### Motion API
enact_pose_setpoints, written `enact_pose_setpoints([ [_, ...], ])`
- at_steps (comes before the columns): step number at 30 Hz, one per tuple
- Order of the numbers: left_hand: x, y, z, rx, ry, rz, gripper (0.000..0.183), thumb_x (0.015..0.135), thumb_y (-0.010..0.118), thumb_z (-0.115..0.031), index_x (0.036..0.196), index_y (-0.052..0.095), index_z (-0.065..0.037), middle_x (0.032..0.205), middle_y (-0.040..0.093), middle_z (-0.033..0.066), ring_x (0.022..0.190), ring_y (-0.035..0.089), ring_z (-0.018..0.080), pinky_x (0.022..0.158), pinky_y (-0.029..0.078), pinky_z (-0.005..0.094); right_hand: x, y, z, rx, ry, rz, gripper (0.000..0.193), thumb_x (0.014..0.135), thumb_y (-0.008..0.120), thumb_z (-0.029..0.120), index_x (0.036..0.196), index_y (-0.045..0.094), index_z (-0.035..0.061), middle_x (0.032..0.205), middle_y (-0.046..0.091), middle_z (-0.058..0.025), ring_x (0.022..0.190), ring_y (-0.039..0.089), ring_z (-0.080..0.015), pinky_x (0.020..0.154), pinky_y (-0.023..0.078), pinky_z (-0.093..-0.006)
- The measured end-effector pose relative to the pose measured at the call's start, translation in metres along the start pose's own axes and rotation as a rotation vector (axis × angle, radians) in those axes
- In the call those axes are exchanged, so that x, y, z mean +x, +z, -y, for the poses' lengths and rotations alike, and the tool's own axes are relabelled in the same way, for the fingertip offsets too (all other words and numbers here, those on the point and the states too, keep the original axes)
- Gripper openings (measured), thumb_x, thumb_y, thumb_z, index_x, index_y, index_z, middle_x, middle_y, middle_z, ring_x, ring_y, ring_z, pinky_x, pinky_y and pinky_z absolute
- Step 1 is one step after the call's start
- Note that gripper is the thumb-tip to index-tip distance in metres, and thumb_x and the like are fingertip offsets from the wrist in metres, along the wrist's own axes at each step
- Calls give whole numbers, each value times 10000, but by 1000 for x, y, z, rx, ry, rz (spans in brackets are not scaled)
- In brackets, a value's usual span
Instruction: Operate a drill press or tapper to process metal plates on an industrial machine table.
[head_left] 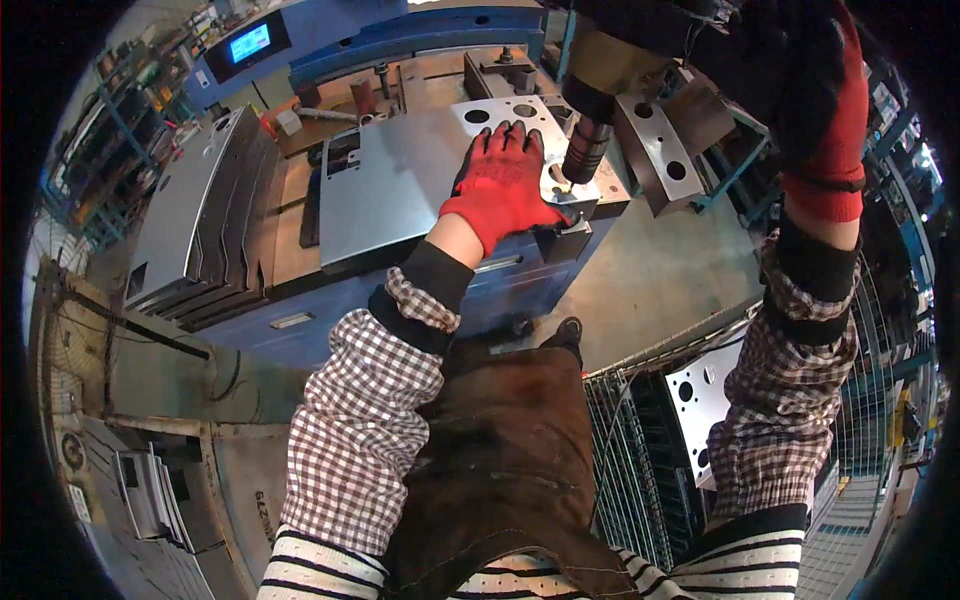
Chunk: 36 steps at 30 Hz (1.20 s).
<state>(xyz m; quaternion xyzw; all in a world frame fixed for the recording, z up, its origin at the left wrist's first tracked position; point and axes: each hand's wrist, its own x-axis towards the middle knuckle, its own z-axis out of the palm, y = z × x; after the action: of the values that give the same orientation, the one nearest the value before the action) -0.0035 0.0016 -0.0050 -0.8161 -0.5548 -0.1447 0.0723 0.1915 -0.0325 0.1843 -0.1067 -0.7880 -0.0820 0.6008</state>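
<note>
My left hand [503, 178], in a red glove with dark fingertips, lies on a bent sheet-metal panel [385, 205]. Its fingers are stretched out over the surface, and the thumb reaches the panel's near right edge. Just right of the fingers, a dark machine spindle [588, 150] with a thin bit points down at a hole in the panel's right end. High on the right, my right hand [835, 130] is raised in the same kind of glove beside the dark machine head [640, 25]. Shadow hides its fingers and anything they grip.
Bent metal panels [205, 205] stand stacked at the bench's left. Another holed panel [655, 150] rests right of the spindle. A blue machine with a lit screen [250, 43] stands behind. Below right is a wire cage [640, 450] with a holed panel [700, 400].
</note>
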Motion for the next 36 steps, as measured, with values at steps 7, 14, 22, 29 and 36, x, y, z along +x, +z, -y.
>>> enact_pose_setpoints([
  [7,-4,-7,-3,4,8,-3,1059,589,675,-642,1325,338,41,1385,331,237,1315,278,354,1082,190,450,3,-4,15,-561,-167,57,520,885,439,-8,1381,284,-18,1270,475,-109,1173,457,-179,952,397,-278],
  [14,-3,-1,1,-4,1,0,1049,590,674,-644,1334,346,19,1395,314,237,1322,262,357,1081,190,453,-4,-5,-24,-623,-410,-127,493,888,500,54,1353,345,3,1178,522,-94,1036,519,-156,856,442,-278],
  [22,-4,-14,-6,26,51,52,1060,568,707,-606,1388,281,-85,1407,294,230,1316,246,402,1068,180,501,3,-15,-17,-566,-302,-98,476,882,510,115,1323,368,5,1159,529,-97,1028,524,-164,854,441,-285],
  [29,-1,-16,-8,56,42,59,1069,560,701,-621,1385,280,-88,1417,282,224,1315,247,402,1064,186,492,6,-20,-20,-553,-275,-93,469,876,518,170,1297,388,8,1143,536,-100,1020,528,-171,852,441,-292],
  [36,2,-21,-10,27,32,99,1062,573,697,-610,1390,274,-80,1425,271,218,1328,225,396,1072,172,492,7,-22,-21,-554,-258,-93,469,871,526,224,1271,408,10,1127,542,-103,1013,533,-178,851,441,-298],
])
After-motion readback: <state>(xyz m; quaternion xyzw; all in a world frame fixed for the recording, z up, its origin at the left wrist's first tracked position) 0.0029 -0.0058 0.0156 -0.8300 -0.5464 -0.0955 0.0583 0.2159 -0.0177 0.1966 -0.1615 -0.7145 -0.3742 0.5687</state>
